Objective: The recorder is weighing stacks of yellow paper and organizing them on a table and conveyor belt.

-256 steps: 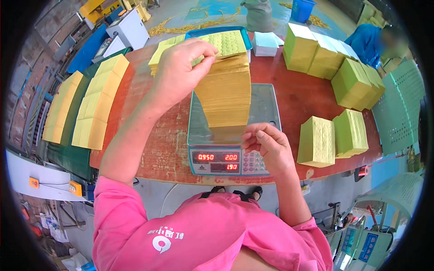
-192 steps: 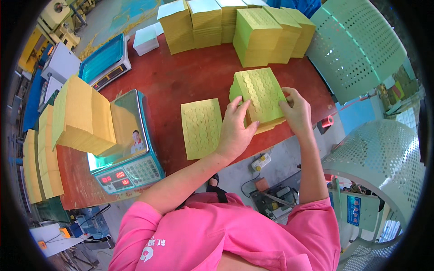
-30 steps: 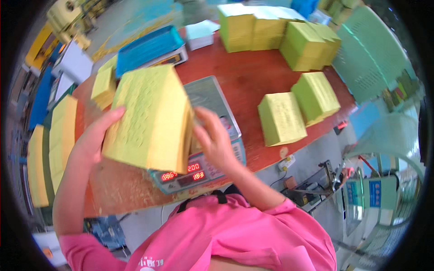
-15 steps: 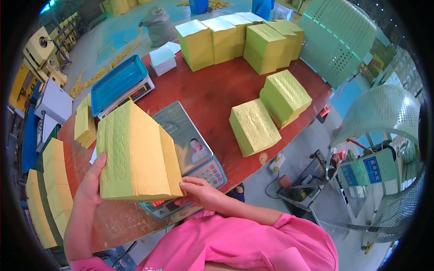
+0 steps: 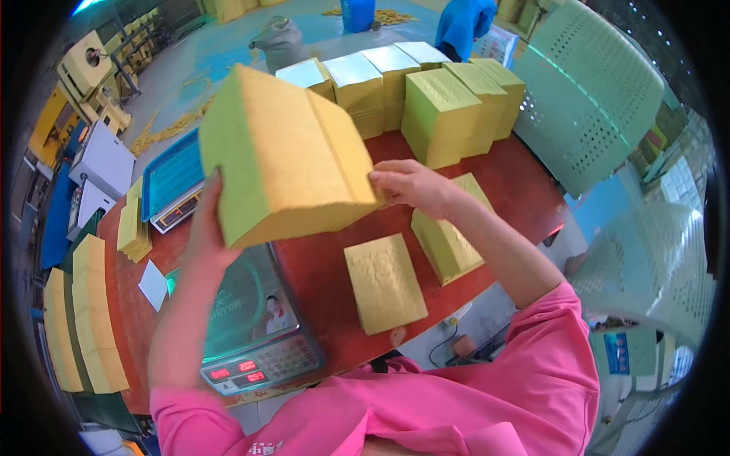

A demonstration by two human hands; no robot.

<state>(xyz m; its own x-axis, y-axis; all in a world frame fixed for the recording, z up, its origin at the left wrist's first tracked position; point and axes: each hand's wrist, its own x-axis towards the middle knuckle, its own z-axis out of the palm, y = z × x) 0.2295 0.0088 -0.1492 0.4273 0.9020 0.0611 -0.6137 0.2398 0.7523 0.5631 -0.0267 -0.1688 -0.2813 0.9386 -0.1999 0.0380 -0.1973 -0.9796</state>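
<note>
Both hands hold a thick yellow-green stack of paper sheets (image 5: pixel 285 156) tilted in the air above the red table (image 5: pixel 319 266). My left hand (image 5: pixel 204 235) presses its left end and my right hand (image 5: pixel 411 186) grips its right end. Below the stack sits a digital scale (image 5: pixel 251 327) with a bare platform and a lit red display. Two smaller yellow stacks lie flat on the table to the right: one (image 5: pixel 384 281) near the front edge, another (image 5: pixel 449 243) under my right forearm.
Tall yellow-green stacks (image 5: pixel 449 110) line the table's far side, some with shiny tops. More stacks (image 5: pixel 87 319) stand at the left. A second blue-topped scale (image 5: pixel 171 182) sits behind. A pale green perforated crate (image 5: pixel 593 91) stands at right. A person in blue (image 5: pixel 464 23) is far behind.
The big stack has been lifted off the scale and carried rightward and up, held between both hands. The scale platform is now bare.
</note>
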